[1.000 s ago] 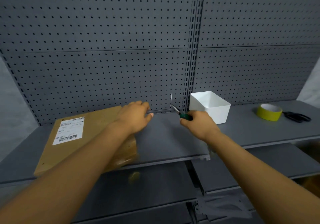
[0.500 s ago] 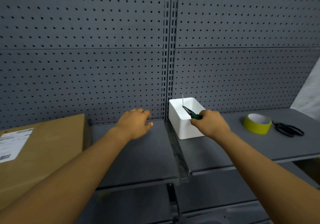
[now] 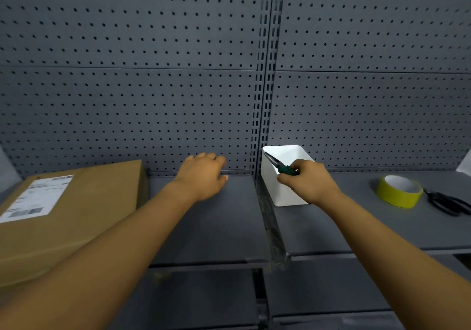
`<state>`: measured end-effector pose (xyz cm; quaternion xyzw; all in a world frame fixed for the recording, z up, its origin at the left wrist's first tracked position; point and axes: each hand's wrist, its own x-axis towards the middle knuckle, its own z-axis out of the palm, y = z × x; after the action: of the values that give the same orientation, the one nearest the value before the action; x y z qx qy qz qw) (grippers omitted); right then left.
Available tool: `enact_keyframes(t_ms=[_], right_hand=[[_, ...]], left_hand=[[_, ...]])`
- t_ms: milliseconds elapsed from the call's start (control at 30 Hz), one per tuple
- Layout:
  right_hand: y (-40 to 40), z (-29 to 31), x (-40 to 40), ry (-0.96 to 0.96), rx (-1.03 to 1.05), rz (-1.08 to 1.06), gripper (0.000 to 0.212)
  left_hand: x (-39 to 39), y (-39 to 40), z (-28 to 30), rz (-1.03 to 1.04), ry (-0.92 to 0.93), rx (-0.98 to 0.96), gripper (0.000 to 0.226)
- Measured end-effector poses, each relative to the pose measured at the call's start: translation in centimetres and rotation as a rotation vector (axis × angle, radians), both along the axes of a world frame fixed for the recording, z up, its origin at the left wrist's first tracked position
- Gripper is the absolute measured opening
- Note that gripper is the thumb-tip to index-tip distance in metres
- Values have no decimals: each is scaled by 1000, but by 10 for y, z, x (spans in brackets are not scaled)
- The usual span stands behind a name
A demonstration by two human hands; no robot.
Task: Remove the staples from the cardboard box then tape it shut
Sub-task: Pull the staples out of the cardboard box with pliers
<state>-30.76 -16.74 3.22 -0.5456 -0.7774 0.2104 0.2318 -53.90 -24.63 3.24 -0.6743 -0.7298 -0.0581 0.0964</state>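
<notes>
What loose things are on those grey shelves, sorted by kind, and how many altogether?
Cardboard box: 1
White bin: 1
Pliers, held in the right hand over the bin: 1
Yellow tape roll: 1
Black scissors: 1
Total: 5

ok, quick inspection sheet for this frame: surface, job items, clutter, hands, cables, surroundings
Surface: grey metal shelf, two sections meeting at a seam.
Job's things: cardboard box with shipping label, far left; yellow tape roll lying flat, right; black scissors beside the roll; green-handled pliers, tips over the white bin. Staples: too small to tell.
Clutter: nothing seen.
Hands: left hand open above the shelf, holding nothing; right hand grips the pliers.
Cables: nothing seen.
Surroundings: grey pegboard wall behind; lower shelves below.
</notes>
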Motion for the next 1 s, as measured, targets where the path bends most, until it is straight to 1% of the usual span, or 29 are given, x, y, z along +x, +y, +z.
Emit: enact_keyframes(t_ms=[133, 233, 367, 433, 567, 700, 733, 767, 867, 933, 1000], right_hand=[[-22, 3, -47, 86, -25, 156, 30], [-45, 3, -89, 72, -50, 261, 30], [-75, -1, -140, 65, -84, 384, 27], [-91, -3, -163, 73, -100, 401, 25], [-123, -7, -202, 99, -100, 394, 31], [-148, -14, -230, 88, -108, 354, 32], [-154, -15, -236, 77, -108, 340, 32], [-159, -17, -240, 72, -109, 321, 32], [-172, -22, -248, 61, -103, 254, 33], [-177, -25, -250, 43, -88, 221, 32], [-181, -25, -249, 34, -79, 185, 32]], left_hand=[[-50, -32, 16, 164, -26, 41, 44], [-96, -69, 23, 304, -56, 34, 47], [-149, -120, 17, 442, -108, 34, 44], [-171, -144, 13, 480, -141, 26, 43], [-213, -186, 12, 515, -239, 31, 41], [-246, -216, 8, 582, -266, -39, 45], [-250, -222, 6, 589, -317, -56, 48], [-253, -227, 4, 600, -407, -68, 52], [-257, -237, -3, 632, -728, -127, 62], [-259, -242, -9, 626, -933, -159, 61], [-262, -245, -15, 606, -1063, -142, 55]])
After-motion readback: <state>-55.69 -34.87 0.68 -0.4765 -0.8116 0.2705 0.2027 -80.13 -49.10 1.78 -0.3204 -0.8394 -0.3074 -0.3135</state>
